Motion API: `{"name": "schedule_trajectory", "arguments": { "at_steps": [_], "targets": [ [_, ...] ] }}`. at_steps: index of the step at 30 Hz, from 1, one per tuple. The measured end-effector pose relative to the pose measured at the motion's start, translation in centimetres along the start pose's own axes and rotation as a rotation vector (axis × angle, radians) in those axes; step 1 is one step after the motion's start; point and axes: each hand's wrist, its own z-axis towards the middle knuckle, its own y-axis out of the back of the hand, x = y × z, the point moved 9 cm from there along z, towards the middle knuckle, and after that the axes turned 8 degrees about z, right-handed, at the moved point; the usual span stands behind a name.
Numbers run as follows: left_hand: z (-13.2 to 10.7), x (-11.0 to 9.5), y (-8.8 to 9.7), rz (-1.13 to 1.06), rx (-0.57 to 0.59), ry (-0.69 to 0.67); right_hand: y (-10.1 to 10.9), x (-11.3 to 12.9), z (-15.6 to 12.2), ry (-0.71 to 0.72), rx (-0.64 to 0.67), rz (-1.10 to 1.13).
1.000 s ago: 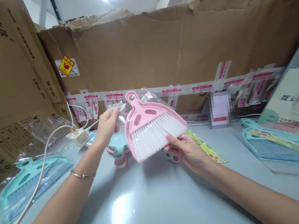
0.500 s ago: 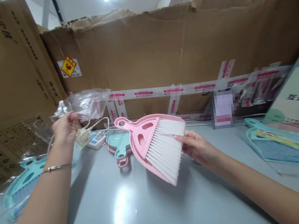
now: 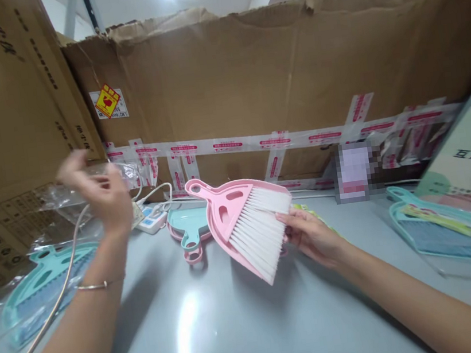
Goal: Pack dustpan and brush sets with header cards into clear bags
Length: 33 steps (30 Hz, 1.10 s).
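Observation:
A pink dustpan (image 3: 251,267) with a white-bristled pink brush (image 3: 259,225) nested in it is held tilted above the table. My right hand (image 3: 312,233) pinches the set at its right edge, thumb over the bristles. My left hand (image 3: 101,191), partly blurred, is raised at the left with its fingers apart and nothing in them. Crumpled clear plastic wrapping (image 3: 69,201) shows behind and beside that hand. On the table behind the pink set lies a small teal dustpan (image 3: 188,223) over a pink one, handles toward me.
A bagged teal dustpan set (image 3: 44,277) lies at left, with a cable (image 3: 64,280) crossing it. Another teal set (image 3: 447,235) lies at right. A power strip (image 3: 152,219) sits near the back; large cardboard boxes (image 3: 223,85) wall off the rear.
My left hand has let go of the clear plastic wrapping, and its fingers have spread. The wrapping has dropped back to the left. The pink set has barely shifted in my right hand.

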Motion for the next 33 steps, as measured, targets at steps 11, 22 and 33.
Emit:
{"name": "schedule_trajectory", "arguments": {
  "at_steps": [11,22,33],
  "targets": [
    [-6.7,-2.8,-11.6,-0.242,0.566,-0.1,2.3,4.7,-0.6,0.24,-0.189,-0.281],
    [-8.9,-7.6,-10.8,-0.05,0.423,-0.355,-12.1,8.9,-2.7,0.762,0.266,-1.121],
    [-6.1,-7.0,-6.6,0.342,0.081,-0.482,-4.9,8.3,2.0,0.903,0.299,-1.543]
  ]
}}
